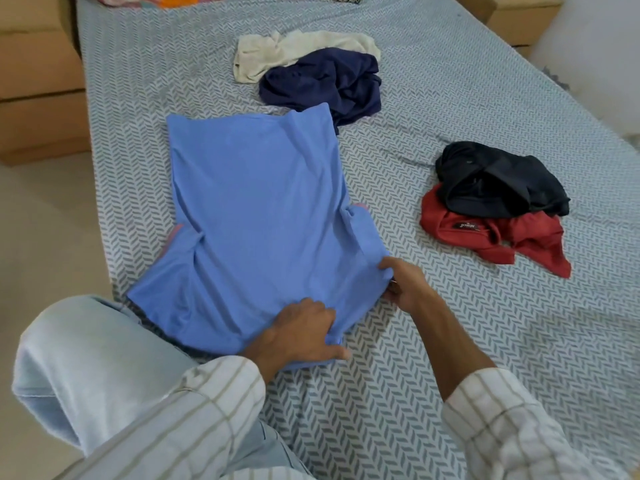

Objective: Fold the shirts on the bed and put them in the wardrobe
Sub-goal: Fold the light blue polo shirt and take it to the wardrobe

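A light blue shirt lies spread flat on the bed, its near end toward me. My left hand rests on its near edge, fingers pinching the cloth there. My right hand grips the shirt's right near corner, thumb on top. Crumpled shirts lie farther off: a cream one and a navy one at the back, and at the right a black one lying on a red one.
The bed has a grey-and-white chevron sheet. My knee in pale jeans rests at the bed's left edge. Cardboard boxes stand left of the bed, another box at the back right. Colourful cloth lies at the bed's head.
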